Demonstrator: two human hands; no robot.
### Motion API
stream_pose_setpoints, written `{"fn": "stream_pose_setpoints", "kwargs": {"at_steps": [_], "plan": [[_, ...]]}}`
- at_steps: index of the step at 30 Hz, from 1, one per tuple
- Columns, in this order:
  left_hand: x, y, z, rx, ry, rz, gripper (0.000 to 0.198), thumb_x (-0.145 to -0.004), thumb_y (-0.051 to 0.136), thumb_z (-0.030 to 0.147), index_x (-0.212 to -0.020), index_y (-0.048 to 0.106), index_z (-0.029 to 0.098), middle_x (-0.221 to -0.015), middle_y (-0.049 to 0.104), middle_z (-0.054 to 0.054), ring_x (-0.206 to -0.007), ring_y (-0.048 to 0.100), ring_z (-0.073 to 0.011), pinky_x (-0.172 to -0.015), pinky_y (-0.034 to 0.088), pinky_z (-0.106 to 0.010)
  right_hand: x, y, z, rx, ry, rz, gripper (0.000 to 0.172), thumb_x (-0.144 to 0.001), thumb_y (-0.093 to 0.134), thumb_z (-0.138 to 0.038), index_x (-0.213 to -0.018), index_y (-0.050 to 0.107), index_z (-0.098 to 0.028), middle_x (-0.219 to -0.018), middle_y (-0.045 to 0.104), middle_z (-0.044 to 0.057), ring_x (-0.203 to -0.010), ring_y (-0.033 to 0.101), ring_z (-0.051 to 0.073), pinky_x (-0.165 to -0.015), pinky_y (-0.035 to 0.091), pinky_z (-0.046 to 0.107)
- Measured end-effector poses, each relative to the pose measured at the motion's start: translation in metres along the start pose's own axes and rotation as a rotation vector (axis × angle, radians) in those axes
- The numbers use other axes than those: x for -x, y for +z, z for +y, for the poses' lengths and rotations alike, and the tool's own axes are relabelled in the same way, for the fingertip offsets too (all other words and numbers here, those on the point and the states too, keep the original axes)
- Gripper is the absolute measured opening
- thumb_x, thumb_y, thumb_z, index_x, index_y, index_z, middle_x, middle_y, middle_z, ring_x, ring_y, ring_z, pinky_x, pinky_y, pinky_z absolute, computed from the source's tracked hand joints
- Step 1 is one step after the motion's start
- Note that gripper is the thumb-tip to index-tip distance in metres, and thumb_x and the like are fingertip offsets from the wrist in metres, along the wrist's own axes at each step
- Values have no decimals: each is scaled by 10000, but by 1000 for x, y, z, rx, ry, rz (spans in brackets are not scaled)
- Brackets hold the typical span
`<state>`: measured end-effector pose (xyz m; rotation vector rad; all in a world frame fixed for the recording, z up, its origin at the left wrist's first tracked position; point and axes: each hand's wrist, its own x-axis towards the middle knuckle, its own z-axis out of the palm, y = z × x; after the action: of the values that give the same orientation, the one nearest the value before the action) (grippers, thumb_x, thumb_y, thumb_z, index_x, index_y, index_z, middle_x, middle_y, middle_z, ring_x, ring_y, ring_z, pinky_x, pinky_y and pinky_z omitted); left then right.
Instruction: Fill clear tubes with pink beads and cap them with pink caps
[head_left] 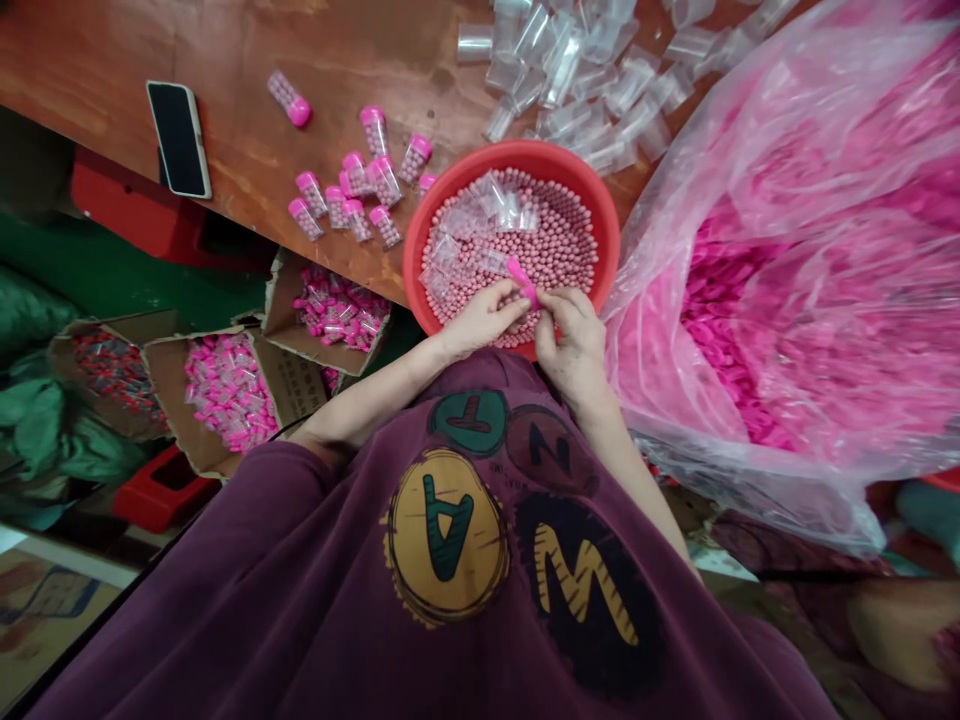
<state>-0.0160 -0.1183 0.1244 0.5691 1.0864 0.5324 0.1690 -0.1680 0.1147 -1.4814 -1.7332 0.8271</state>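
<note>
My left hand (486, 318) and my right hand (576, 338) meet over the near side of a red basin (611, 235). Fingers of both are pinched around a small bright pink plastic cap (519, 272), whose exact shape is partly hidden by the fingertips. Small pink beads (566, 240) fill the basin. Several clear plastic tubes (491, 200) lie on top of the beads, one of them just beyond the pink cap. To the left of the basin, bead-filled tubes with pink caps (384, 182) are scattered on the wooden table (225, 50).
More clear tubes (562, 65) are heaped behind the basin. A big clear bag of pink pieces (825, 280) bulges at the right. A phone (178, 138) lies at the table's left edge. Below stand cardboard boxes (289, 370) of pink-capped tubes and red stools (135, 210).
</note>
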Motion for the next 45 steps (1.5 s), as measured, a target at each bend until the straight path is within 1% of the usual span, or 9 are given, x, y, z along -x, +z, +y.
{"fn": "stream_pose_setpoints", "kwargs": {"at_steps": [3, 7, 11, 14, 18, 24, 35, 42, 45], "plan": [[3, -4, 1, 2, 29, -25, 147, -1094, 819, 286, -1069, 707, 196, -889, 711, 20, -745, 617, -92, -728, 519, -230, 2, -1, 4, -98, 51, -3, 351, -1069, 609, -245, -1295, 867, -319, -1240, 863, 76, -1143, 816, 266, -1021, 711, 513], [3, -7, 6, -39, -30, -216, 297, -1035, 916, 425, -1012, 750, 179, -831, 737, 11, -662, 617, -80, -644, 472, -227, -6, 8, 19, -453, 400, 63, 285, -1081, 662, -487, -1189, 862, -315, -1141, 876, 37, -1063, 808, 242, -994, 710, 482], [1, -6, 11, -41, -140, -365, 376, -965, 990, 452, -929, 756, 161, -767, 737, -3, -600, 596, -64, -598, 447, -214, -19, 24, 29, -712, 589, -32, 591, -1001, 753, -807, -1308, 830, -307, -1237, 888, 68, -1047, 805, 270, -889, 728, 484], [2, -5, 11, 62, -172, -313, 337, -990, 958, 427, -933, 749, 169, -765, 722, -5, -627, 620, -76, -580, 448, -211, -22, 19, 24, -676, 511, -9, 648, -1017, 739, -849, -1400, 801, -330, -1207, 875, 66, -1060, 812, 286, -948, 740, 529], [1, -2, 10, 194, -156, -170, 288, -1087, 835, 422, -947, 722, 197, -756, 678, 4, -675, 643, -108, -634, 518, -244, -15, -8, 4, -368, 219, 7, 544, -1114, 748, -750, -1496, 768, -364, -1503, 826, 97, -1422, 768, 327, -1314, 624, 618], [-3, 10, 7, 267, -135, -114, 249, -1145, 757, 429, -1057, 741, 197, -897, 747, -34, -892, 774, -191, -864, 641, -355, -2, -7, 3, -50, 134, -105, 1105, -815, 1088, -683, -1719, 561, -326, -1758, 647, 191, -1668, 588, 481, -1475, 441, 761], [8, 17, 18, 300, -114, -112, 193, -1165, 724, 350, -1091, 755, 175, -971, 785, -53, -1049, 787, -197, -1032, 654, -360, -5, -12, -9, 32, 126, -29, 738, -990, 958, -564, -1614, 626, -353, -1587, 724, 169, -1558, 634, 473, -1374, 521, 771], [-4, 4, -13, -152, 60, 23, 276, -999, 888, 236, -1207, 720, 166, -1186, 830, -90, -1127, 779, -202, -1084, 617, -345, 8, 26, 34, 122, 48, -77, 650, -861, 955, -416, -1442, 688, -300, -1324, 800, 155, -1246, 717, 427, -1152, 625, 716], [-10, -27, -25, -444, 85, 129, 247, -1025, 833, 254, -1231, 736, 160, -1243, 847, -137, -1162, 800, -252, -1143, 625, -426, 7, 48, 49, -3, 135, -259, 893, -847, 988, -524, -1612, 619, -250, -1534, 769, 193, -1328, 742, 424, -1181, 647, 680]]}}
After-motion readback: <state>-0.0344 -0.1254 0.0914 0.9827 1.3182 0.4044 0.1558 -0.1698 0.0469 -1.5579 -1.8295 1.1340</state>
